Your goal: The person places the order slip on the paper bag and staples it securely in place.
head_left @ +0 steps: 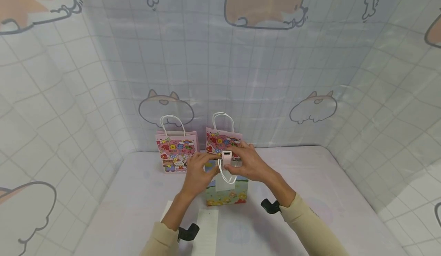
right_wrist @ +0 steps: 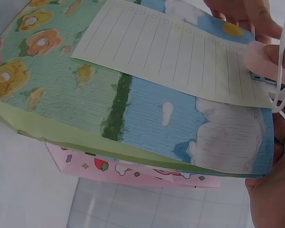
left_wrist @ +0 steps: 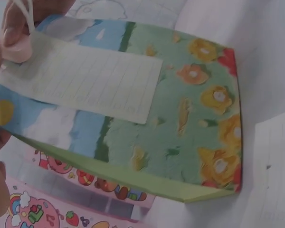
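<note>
Short of the tabletop's (head_left: 317,172) far edge, we are holding a flower-print gift bag (head_left: 225,198), left hand (head_left: 198,173) pinching its top; our nearer right hand (head_left: 250,165) is pinching, above a lined note sheet (head_left: 224,187), a pink stapler (head_left: 226,160) lying lengthwise across the bag's rim.

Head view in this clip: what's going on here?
A person's right hand holds a small pink stapler at the top of a floral bag, where a lined sheet lies against its front. The left hand grips the bag's top edge. Whether the sheet is fastened can't be seen. Two pink bags stand farther back; more paper lies on the table.
</note>
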Demonstrator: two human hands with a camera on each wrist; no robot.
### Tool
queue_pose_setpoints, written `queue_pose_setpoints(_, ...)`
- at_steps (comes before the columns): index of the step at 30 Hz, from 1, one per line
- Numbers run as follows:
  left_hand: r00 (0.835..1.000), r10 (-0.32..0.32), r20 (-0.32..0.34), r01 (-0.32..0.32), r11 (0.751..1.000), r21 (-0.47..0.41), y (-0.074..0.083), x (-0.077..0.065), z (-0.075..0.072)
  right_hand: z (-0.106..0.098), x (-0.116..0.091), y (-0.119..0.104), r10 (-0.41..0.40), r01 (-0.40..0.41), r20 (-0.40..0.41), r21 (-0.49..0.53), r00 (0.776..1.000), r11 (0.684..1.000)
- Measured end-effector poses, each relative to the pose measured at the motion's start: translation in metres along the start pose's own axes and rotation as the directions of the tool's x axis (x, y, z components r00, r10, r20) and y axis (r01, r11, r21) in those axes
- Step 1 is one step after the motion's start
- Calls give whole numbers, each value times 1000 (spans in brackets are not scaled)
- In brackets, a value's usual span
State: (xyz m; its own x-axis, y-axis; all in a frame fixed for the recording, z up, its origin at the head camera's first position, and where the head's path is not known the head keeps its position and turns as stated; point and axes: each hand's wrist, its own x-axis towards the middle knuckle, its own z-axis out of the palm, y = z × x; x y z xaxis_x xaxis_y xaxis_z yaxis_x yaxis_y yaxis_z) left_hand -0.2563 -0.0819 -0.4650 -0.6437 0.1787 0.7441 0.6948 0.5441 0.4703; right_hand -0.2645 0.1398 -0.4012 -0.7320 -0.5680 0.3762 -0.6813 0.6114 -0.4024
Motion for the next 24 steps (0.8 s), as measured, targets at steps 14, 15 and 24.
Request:
queue_pose_setpoints(14, 986, -5, 166, 1, 1000, 26, 5, 10, -13, -2, -1, 0, 22, -23, 12, 26, 1000, 999)
queue_pose_setpoints(15, 985, 1, 171, -7, 999, 34, 6, 11, -13, -2, -1, 0, 20, -20, 10, 27, 1000, 999)
queue_pose_setpoints(24, 978, 6, 210, -19, 998, 61, 7, 16, -15, -2, -2, 2, 35, -42, 47, 148, 998, 988)
